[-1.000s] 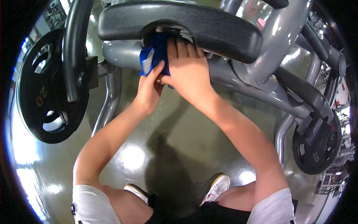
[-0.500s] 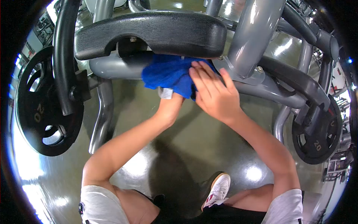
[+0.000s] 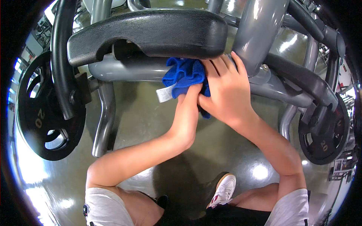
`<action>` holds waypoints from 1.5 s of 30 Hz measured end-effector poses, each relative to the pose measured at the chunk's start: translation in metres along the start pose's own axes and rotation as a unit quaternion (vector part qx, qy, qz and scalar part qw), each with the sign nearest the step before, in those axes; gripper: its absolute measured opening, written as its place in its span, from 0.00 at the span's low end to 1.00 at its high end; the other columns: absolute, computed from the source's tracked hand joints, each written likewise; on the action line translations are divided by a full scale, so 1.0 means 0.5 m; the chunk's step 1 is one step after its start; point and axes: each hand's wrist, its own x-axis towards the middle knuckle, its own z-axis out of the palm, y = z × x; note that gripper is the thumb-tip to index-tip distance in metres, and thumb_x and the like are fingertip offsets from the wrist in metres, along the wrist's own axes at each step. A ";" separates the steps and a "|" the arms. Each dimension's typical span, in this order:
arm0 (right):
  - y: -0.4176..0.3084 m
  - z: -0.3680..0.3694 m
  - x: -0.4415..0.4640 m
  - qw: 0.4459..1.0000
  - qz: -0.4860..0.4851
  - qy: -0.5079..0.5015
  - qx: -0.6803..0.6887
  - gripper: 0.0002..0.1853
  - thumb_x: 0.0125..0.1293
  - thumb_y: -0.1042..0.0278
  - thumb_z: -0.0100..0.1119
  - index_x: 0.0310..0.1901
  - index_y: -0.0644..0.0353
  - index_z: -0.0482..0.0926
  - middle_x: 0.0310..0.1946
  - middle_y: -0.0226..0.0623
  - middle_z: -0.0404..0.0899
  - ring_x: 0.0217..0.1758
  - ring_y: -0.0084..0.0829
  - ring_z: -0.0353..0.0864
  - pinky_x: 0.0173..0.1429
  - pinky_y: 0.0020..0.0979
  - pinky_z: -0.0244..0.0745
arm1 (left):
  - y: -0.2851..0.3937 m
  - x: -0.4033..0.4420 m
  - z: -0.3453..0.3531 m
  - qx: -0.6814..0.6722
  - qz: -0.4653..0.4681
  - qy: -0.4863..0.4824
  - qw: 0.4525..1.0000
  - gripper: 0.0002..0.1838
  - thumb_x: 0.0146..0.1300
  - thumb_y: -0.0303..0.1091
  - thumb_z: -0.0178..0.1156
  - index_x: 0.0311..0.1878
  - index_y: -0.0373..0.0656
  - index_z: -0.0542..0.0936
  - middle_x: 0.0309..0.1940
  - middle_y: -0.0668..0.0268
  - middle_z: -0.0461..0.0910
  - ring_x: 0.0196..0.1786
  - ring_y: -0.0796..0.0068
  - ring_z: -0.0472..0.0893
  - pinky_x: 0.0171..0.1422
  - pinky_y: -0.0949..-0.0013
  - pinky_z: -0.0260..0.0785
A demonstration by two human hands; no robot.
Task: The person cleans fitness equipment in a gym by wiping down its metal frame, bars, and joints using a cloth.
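Note:
A blue cloth is bunched against the grey metal tube below the black pad. Its white label sticks out to the left. My left hand is closed on the cloth from below, with most of its fingers hidden in the folds. Just to the right, my right hand lies over the tube, its fingers stretched out and slightly apart. Those fingertips reach the pad's right end and the base of the thick grey post. The right thumb is beside the cloth and my left hand.
Weight plates marked 20 hang at the left and right of the machine. A black lever runs down on the left. Bent grey legs stand on the shiny floor. My white shoe is below.
Both hands and the cloth have shifted right along the tube. The cloth is more bunched, its label now hangs out to the left, and the right fingers have moved up to the pad's right end.

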 end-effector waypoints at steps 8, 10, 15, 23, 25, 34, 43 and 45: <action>0.024 -0.029 -0.016 0.998 -0.053 -0.018 -0.026 0.32 0.37 0.62 0.69 0.50 0.59 0.75 0.45 0.32 0.71 0.50 0.35 0.70 0.60 0.38 0.62 | -0.004 -0.016 -0.035 0.218 0.020 -0.035 0.975 0.25 0.67 0.52 0.48 0.49 0.36 0.74 0.36 0.71 0.72 0.36 0.78 0.69 0.40 0.72 0.63; 0.033 -0.033 -0.021 0.997 -0.063 -0.001 -0.047 0.30 0.36 0.59 0.69 0.46 0.61 0.77 0.41 0.32 0.70 0.47 0.33 0.70 0.58 0.37 0.64 | -0.013 -0.014 -0.046 0.202 0.079 -0.056 0.975 0.28 0.65 0.53 0.50 0.48 0.33 0.75 0.33 0.67 0.75 0.38 0.74 0.71 0.44 0.68 0.65; 0.050 -0.048 -0.026 0.998 -0.058 0.021 -0.029 0.25 0.39 0.58 0.69 0.41 0.61 0.79 0.36 0.30 0.70 0.42 0.31 0.70 0.48 0.31 0.64 | 0.100 -0.038 -0.060 0.688 0.107 -0.049 0.717 0.20 0.60 0.48 0.56 0.31 0.36 0.78 0.27 0.57 0.78 0.33 0.59 0.78 0.38 0.62 0.69; 0.075 -0.022 -0.020 0.995 -0.071 0.047 0.053 0.18 0.37 0.66 0.68 0.34 0.60 0.76 0.36 0.32 0.69 0.40 0.32 0.70 0.41 0.32 0.64 | 0.118 -0.018 -0.052 0.641 0.477 -0.017 0.601 0.07 0.55 0.28 0.58 0.36 0.39 0.73 0.30 0.60 0.75 0.31 0.60 0.76 0.37 0.61 0.69; 0.077 -0.022 -0.025 0.994 -0.085 0.036 0.057 0.18 0.37 0.64 0.67 0.32 0.60 0.76 0.36 0.32 0.69 0.42 0.32 0.70 0.41 0.32 0.65 | 0.101 -0.014 -0.055 0.665 0.473 -0.025 0.577 0.16 0.53 0.28 0.59 0.46 0.37 0.72 0.41 0.57 0.74 0.41 0.58 0.75 0.43 0.61 0.69; 0.078 -0.046 -0.031 0.980 -0.113 0.005 0.164 0.16 0.31 0.68 0.59 0.28 0.59 0.73 0.34 0.34 0.71 0.40 0.35 0.71 0.42 0.34 0.65 | 0.087 -0.020 -0.017 0.754 0.478 -0.013 0.451 0.27 0.45 0.29 0.59 0.53 0.35 0.72 0.57 0.61 0.70 0.52 0.65 0.70 0.52 0.65 0.63; 0.070 -0.001 -0.041 0.994 -0.101 0.018 0.039 0.25 0.51 0.67 0.56 0.55 0.51 0.73 0.59 0.28 0.72 0.59 0.34 0.70 0.60 0.38 0.61 | 0.067 0.021 -0.021 0.690 0.537 0.058 0.482 0.24 0.47 0.29 0.58 0.51 0.33 0.70 0.42 0.57 0.70 0.42 0.63 0.74 0.39 0.67 0.72; 0.058 -0.006 -0.038 0.995 -0.090 0.018 0.044 0.24 0.52 0.67 0.56 0.55 0.52 0.73 0.58 0.29 0.72 0.58 0.34 0.69 0.60 0.39 0.60 | 0.067 0.016 -0.033 0.662 0.556 0.052 0.500 0.24 0.48 0.29 0.59 0.51 0.33 0.69 0.40 0.57 0.69 0.40 0.63 0.75 0.36 0.67 0.73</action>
